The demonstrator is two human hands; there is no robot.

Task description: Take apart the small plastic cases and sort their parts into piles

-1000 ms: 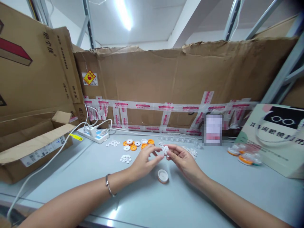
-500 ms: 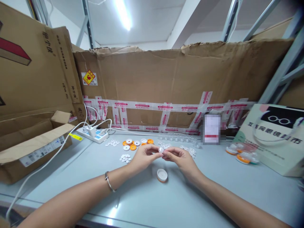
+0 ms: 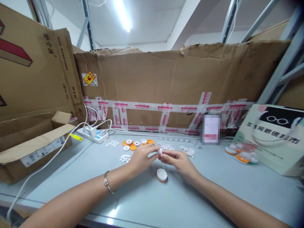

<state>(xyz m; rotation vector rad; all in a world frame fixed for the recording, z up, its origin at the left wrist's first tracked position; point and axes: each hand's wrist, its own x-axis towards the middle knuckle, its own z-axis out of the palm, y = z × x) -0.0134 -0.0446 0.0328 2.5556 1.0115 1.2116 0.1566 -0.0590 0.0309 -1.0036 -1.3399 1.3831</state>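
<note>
My left hand (image 3: pixel 142 156) and my right hand (image 3: pixel 176 159) meet above the grey table (image 3: pixel 152 196), and both pinch one small white round part (image 3: pixel 160 151) between their fingertips. A silver bangle (image 3: pixel 106 183) sits on my left wrist. Just below the hands a white and orange cap (image 3: pixel 161 174) lies on the table. Behind the hands lie several orange and white rings (image 3: pixel 136 144) and piles of small white discs (image 3: pixel 125 158).
A white power strip (image 3: pixel 93 134) with plugs and cables lies at the back left beside an open cardboard box (image 3: pixel 30 142). A taped cardboard wall (image 3: pixel 180 85) closes the back. A paper bag (image 3: pixel 275 136) and several orange-rimmed cases (image 3: pixel 242 156) stand at the right.
The hands have come closer together and dropped slightly. The cluster of white parts once seen between the fingers is now a single small piece pinched by both.
</note>
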